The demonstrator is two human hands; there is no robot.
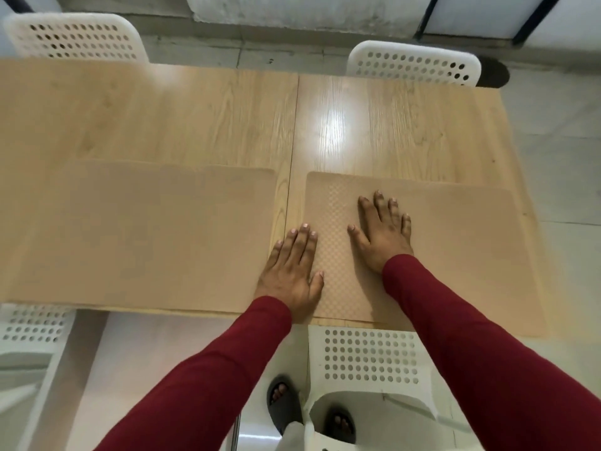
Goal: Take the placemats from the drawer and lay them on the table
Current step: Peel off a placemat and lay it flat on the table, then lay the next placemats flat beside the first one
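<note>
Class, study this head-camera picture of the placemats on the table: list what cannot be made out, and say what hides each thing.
1. Left placemat, head view: its left end is cut off by the picture edge and blurred.
2. Right placemat: parts are covered by the left hand, the right hand and the sleeve.
3. The drawer: not in view.

Two tan placemats flat on table; left hand, right hand pressing right placemat.
</note>
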